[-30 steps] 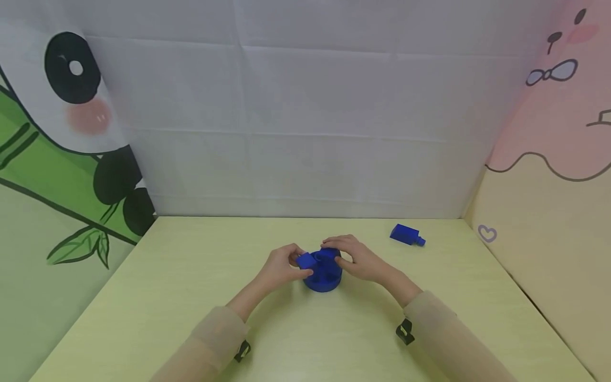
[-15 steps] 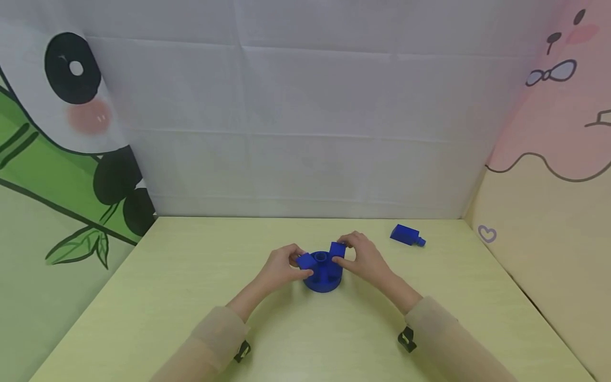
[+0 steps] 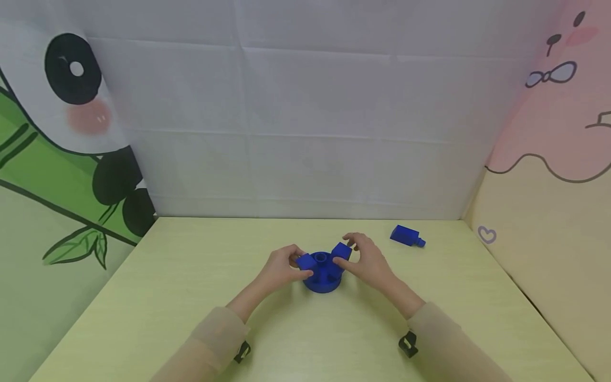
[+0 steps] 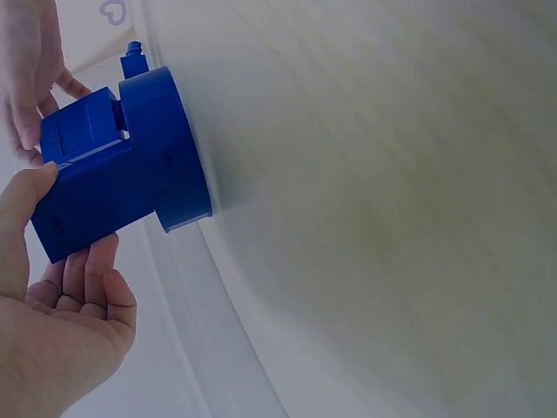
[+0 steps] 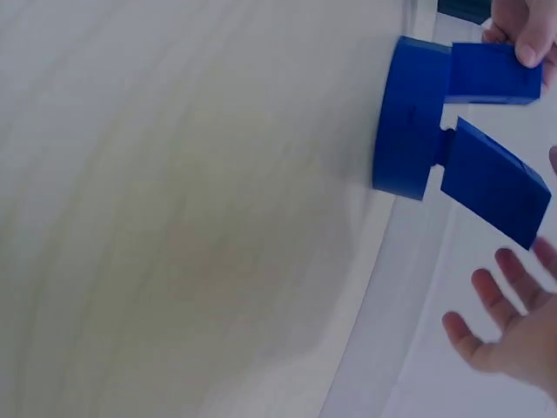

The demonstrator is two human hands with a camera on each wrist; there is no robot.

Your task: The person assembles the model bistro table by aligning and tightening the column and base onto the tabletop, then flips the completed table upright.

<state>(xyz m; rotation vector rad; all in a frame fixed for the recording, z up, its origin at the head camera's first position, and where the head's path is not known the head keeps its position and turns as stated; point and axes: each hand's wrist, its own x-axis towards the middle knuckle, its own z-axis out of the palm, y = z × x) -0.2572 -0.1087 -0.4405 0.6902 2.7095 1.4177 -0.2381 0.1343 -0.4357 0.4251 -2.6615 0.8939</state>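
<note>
One pale yellow counter (image 3: 324,339) is carrying everything, with two bare hands working near its middle. The left hand (image 3: 283,269) is pinching the left block (image 3: 306,261), its thumb lying along one side and its fingers pressing from the other. The right hand (image 3: 371,262) is reaching around the right block (image 3: 341,251); its thumb is touching one side while most of its fingers are spreading wide, and whether the index finger is closing on the block I cannot tell. Between the hands, the round blue base (image 3: 322,287) is standing flat on the counter, bearing both blocks, the left one rising straight and the right one leaning outward. All three are looking like stiff, smooth plastic, probably light and slightly slippery, so opposite flat faces are offering the surest hold on a block, and the outer wall is suiting a steadying grip on the base. A loose blue piece (image 3: 404,235) is lying toward the back right, well apart from the hands. Smallest, a narrow neck (image 5: 445,148) is joining the right block to the base, probably the part least tolerating sideways force.
</note>
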